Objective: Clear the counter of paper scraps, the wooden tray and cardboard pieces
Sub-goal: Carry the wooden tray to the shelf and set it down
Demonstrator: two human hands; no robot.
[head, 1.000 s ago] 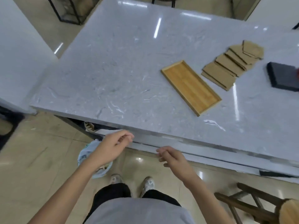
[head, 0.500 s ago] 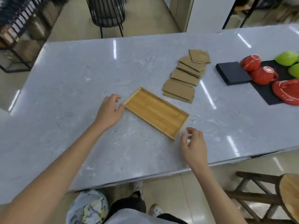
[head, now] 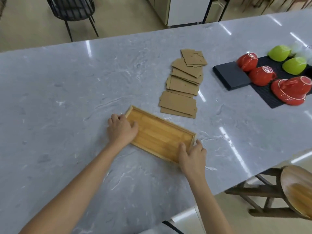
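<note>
A shallow wooden tray lies flat and aslant on the grey marble counter. My left hand grips its far-left short end, thumb inside the rim. At the near-right short end my right hand holds the corner, thumb on the tray floor. Behind the tray a fanned row of brown cardboard pieces lies flat on the counter. I see no paper scraps on the counter.
A dark box and a black ribbed mat sit at the right with upturned red cups and green cups. A wooden stool stands at the counter's near right. A black wire chair is beyond the far edge.
Both hands rose from below the counter's edge, reached the tray's two ends and have closed on them. My view swung right and closer, bringing the cups into sight.
</note>
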